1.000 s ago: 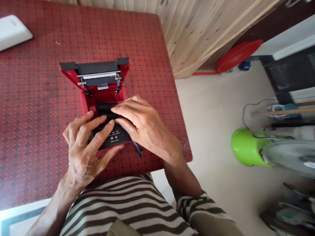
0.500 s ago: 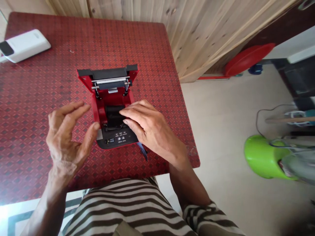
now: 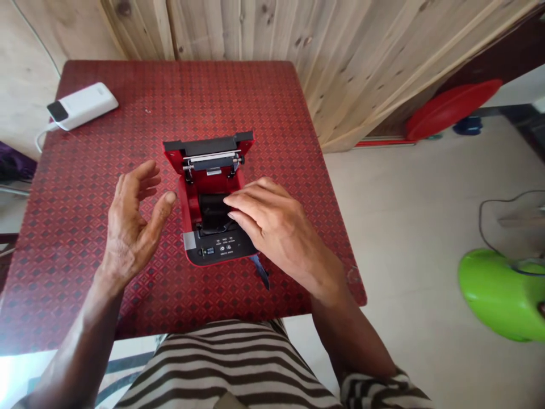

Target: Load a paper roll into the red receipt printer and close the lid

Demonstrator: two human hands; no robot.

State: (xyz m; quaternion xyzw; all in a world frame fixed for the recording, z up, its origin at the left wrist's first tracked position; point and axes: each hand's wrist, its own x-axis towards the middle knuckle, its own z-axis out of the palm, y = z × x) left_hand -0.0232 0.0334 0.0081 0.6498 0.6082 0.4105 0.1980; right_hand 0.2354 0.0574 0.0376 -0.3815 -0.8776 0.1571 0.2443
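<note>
A small red and black printer point(image 3: 221, 253) with buttons on its front panel stands on the red patterned table. Its lid point(image 3: 208, 149) is tipped up and back, showing a roller and a metal bar. Inside the red compartment lies a black roll point(image 3: 211, 209). My right hand point(image 3: 276, 224) reaches in from the right, its thumb and fingertips closed on the roll's right end; the hand hides that end. To the left of the printer my left hand point(image 3: 136, 218) hovers open, thumb apart from the fingers, holding nothing. A dark strip point(image 3: 260, 271) sticks out below the printer's right front corner.
A white power bank point(image 3: 87, 107) with a cable lies at the table's back left. Wooden panelling point(image 3: 238, 28) rises behind the table point(image 3: 140, 125). On the floor at right are a green bucket point(image 3: 494, 295) and a red basin point(image 3: 453, 111).
The view has shifted, so the table and printer appear farther right and lower. My left hand has drawn slightly away from the printer's front left corner. My right hand stays at the roll.
</note>
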